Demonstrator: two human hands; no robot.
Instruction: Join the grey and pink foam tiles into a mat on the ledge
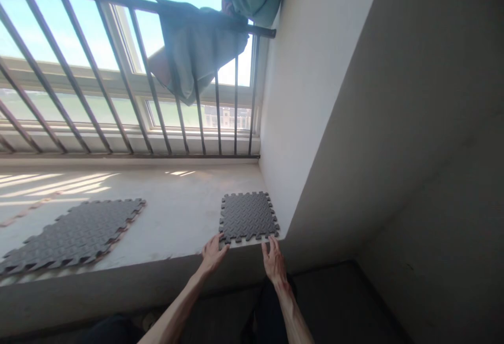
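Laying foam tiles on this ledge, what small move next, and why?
Probably slide the foam tile slightly right. Both hands, left hand and right hand, touch its near edge, and a sliver of bare ledge shows between it and the wall.

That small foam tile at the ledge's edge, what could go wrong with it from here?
The small foam tile lies right at the front edge of the ledge, so a pull from the left hand or right hand could slide it off. It also lies close to the wall, so its teeth may jam or curl there.
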